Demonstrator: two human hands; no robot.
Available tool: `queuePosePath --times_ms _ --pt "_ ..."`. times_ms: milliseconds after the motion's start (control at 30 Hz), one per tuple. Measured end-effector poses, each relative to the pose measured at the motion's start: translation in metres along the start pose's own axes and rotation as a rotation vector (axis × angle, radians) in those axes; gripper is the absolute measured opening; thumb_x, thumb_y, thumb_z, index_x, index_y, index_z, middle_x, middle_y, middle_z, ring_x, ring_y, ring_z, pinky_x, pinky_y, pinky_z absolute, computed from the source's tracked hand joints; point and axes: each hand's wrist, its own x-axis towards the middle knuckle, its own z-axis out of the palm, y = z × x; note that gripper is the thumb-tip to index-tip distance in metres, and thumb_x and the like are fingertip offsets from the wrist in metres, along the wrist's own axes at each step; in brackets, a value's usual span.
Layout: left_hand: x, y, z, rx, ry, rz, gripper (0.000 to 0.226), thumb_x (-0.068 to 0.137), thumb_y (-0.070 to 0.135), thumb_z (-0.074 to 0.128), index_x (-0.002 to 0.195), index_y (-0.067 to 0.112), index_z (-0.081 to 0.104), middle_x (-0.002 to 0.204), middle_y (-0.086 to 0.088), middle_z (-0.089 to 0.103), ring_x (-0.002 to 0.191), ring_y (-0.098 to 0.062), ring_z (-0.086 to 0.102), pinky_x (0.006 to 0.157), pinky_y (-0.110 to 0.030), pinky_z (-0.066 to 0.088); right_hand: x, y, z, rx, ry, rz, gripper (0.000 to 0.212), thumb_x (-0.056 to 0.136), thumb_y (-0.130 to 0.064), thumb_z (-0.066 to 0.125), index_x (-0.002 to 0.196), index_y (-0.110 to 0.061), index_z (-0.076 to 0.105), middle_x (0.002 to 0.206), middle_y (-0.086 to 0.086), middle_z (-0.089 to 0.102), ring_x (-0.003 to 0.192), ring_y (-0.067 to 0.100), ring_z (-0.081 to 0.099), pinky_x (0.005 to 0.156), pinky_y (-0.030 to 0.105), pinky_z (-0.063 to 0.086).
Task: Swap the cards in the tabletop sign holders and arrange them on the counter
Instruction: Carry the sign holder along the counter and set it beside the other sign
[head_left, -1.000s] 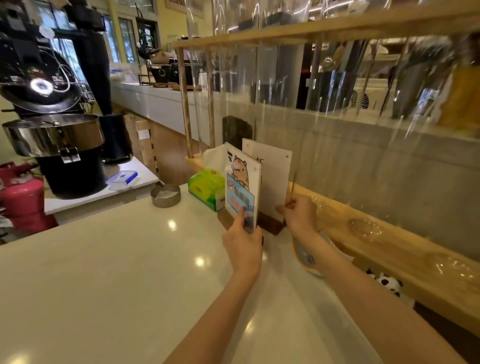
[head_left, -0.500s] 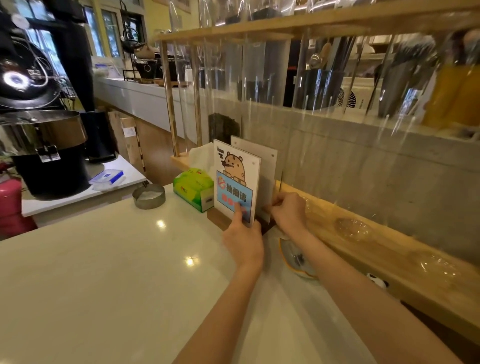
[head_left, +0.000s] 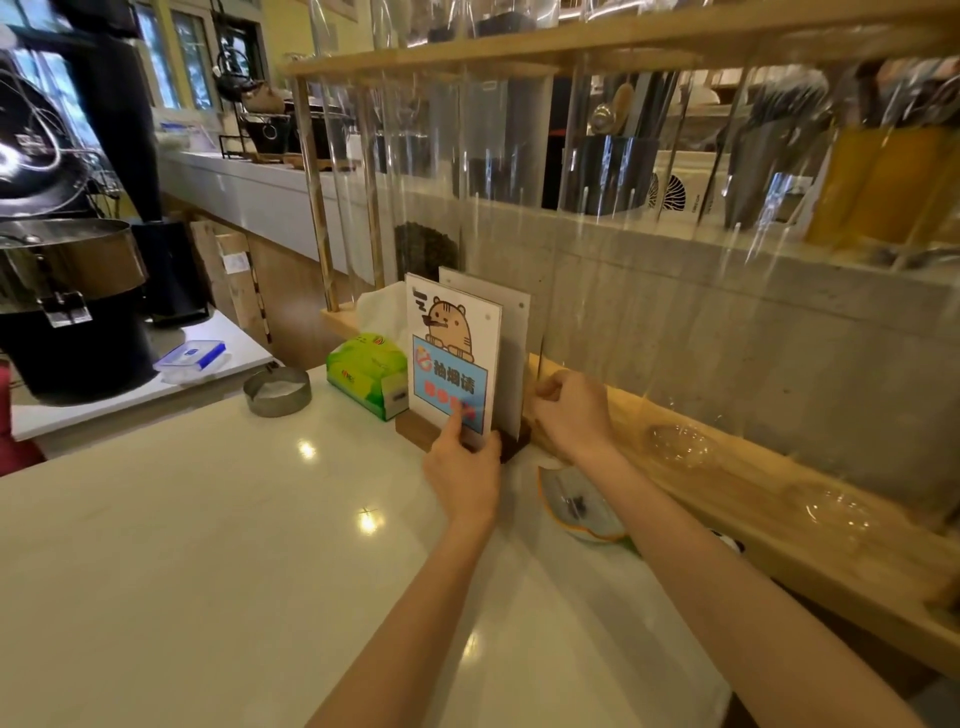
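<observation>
A cartoon tiger card (head_left: 451, 353) in a clear acrylic sign holder stands upright on a dark wooden base (head_left: 511, 447) on the white counter (head_left: 208, 519). My left hand (head_left: 464, 467) pinches the panel's lower right corner, thumb on the front. Behind it stands a second panel with a plain white card (head_left: 514, 322). My right hand (head_left: 569, 410) grips a thin clear sheet edge (head_left: 540, 374) at that panel's right side, fingers closed on it.
A green tissue box (head_left: 366, 374) and a round metal ashtray (head_left: 277, 391) sit left of the holders. A small dish (head_left: 576, 504) lies under my right forearm. A wooden shelf with tall clear tubes (head_left: 675, 457) runs along the right. A black roaster (head_left: 67, 291) stands far left.
The view moved closer and left. The tiger panel has swung to face me more squarely and stands upright in front of the white panel; both hands stay at the holders.
</observation>
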Motion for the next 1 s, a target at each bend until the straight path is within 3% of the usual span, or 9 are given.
queuePosePath --times_ms 67,133,233,300,367,533,733,867,1000 --pt "0.002 -0.007 -0.015 -0.027 -0.083 0.049 0.052 0.076 0.010 0.066 0.124 0.016 0.048 0.114 -0.006 0.061 0.074 0.001 0.054 0.075 -0.019 0.047 -0.001 -0.005 -0.006 0.025 -0.065 -0.026 0.008 0.084 -0.006 0.056 0.085 -0.007 0.064 0.087 0.015 0.069 0.077 0.022 0.064 0.071 0.033 0.055" --pt "0.007 -0.015 -0.031 0.044 -0.125 0.076 0.049 0.075 0.010 0.067 0.121 0.016 0.052 0.115 -0.007 0.061 0.084 -0.008 0.056 0.077 -0.021 0.047 -0.001 -0.010 -0.012 0.045 -0.144 -0.064 0.008 0.083 -0.009 0.057 0.086 -0.012 0.064 0.087 0.012 0.069 0.081 0.023 0.065 0.076 0.039 0.057" --pt "0.019 -0.020 -0.047 0.231 -0.211 0.059 0.044 0.075 0.009 0.066 0.118 0.013 0.054 0.122 -0.010 0.058 0.110 -0.021 0.053 0.092 -0.034 0.046 -0.002 -0.019 -0.013 -0.022 -0.227 -0.119 0.027 0.080 -0.017 0.063 0.106 -0.013 0.060 0.099 0.006 0.067 0.089 0.018 0.062 0.075 0.032 0.054" --pt "0.022 -0.023 -0.051 0.362 -0.346 0.095 0.042 0.075 0.014 0.066 0.116 0.014 0.056 0.121 -0.008 0.057 0.113 -0.023 0.051 0.093 -0.035 0.046 -0.004 -0.024 -0.007 -0.075 -0.282 -0.131 0.040 0.078 -0.025 0.067 0.114 -0.012 0.056 0.108 0.006 0.066 0.094 0.020 0.062 0.072 0.030 0.054" --pt "0.022 -0.026 -0.050 0.427 -0.420 0.136 0.044 0.076 0.019 0.066 0.118 0.015 0.054 0.123 -0.007 0.053 0.113 -0.023 0.051 0.096 -0.037 0.046 -0.007 -0.025 0.001 -0.053 -0.298 -0.133 0.032 0.080 -0.023 0.065 0.109 -0.010 0.058 0.115 0.009 0.066 0.099 0.023 0.063 0.067 0.027 0.053" --pt "0.022 -0.026 -0.047 0.507 -0.446 0.175 0.055 0.075 0.025 0.068 0.124 0.013 0.048 0.126 -0.011 0.049 0.113 -0.024 0.050 0.097 -0.035 0.044 -0.009 -0.023 0.008 0.024 -0.285 -0.141 0.015 0.085 -0.016 0.059 0.094 -0.004 0.065 0.114 0.015 0.067 0.097 0.026 0.065 0.078 0.039 0.058" --pt "0.019 -0.024 -0.045 0.557 -0.447 0.172 0.061 0.076 0.029 0.067 0.128 0.012 0.041 0.134 -0.017 0.042 0.119 -0.026 0.045 0.099 -0.032 0.041 -0.008 -0.022 0.005 0.041 -0.314 -0.098 0.016 0.086 -0.015 0.059 0.094 -0.002 0.063 0.109 0.016 0.067 0.088 0.025 0.067 0.077 0.039 0.059" --pt "0.020 -0.028 -0.041 0.586 -0.426 0.182 0.057 0.077 0.032 0.065 0.126 0.013 0.045 0.123 -0.012 0.048 0.106 -0.023 0.050 0.091 -0.033 0.046 -0.009 -0.022 0.003 0.039 -0.311 -0.086 0.016 0.085 -0.015 0.059 0.095 -0.003 0.063 0.110 0.016 0.067 0.089 0.025 0.066 0.078 0.039 0.059" --pt "0.021 -0.030 -0.039 0.573 -0.405 0.191 0.056 0.076 0.032 0.065 0.125 0.013 0.046 0.122 -0.011 0.048 0.104 -0.022 0.050 0.090 -0.032 0.047 -0.009 -0.022 0.003 0.045 -0.312 -0.095 0.016 0.085 -0.015 0.059 0.096 -0.004 0.064 0.111 0.016 0.067 0.091 0.025 0.066 0.079 0.039 0.058"
